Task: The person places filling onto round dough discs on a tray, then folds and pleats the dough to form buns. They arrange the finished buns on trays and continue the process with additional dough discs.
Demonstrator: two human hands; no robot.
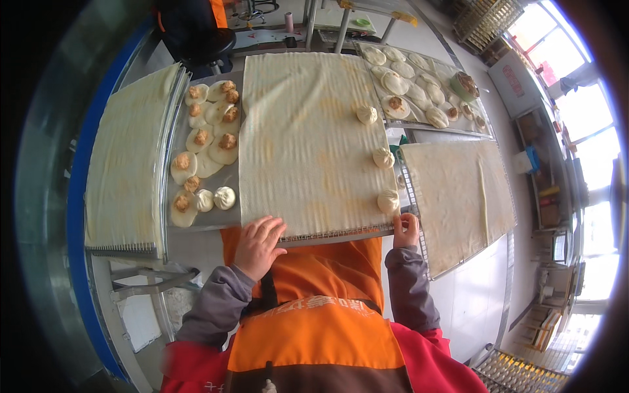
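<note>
In front of me lies a wire-edged rack covered by a cream cloth. Three pleated buns stand in a row along its right side, the closest one just beyond my right hand. My left hand rests at the near left corner, fingers stretched over the cloth and thumb along the front edge. At the near right corner my right hand has its fingers curled and pinched on the edge of the cloth. The rack's underside is hidden.
To the left a metal tray holds filled dough rounds and two closed buns, beside another cloth-covered rack. A second covered rack lies right. Behind it, a tray carries dough rounds and a green filling bowl. A black stool stands beyond.
</note>
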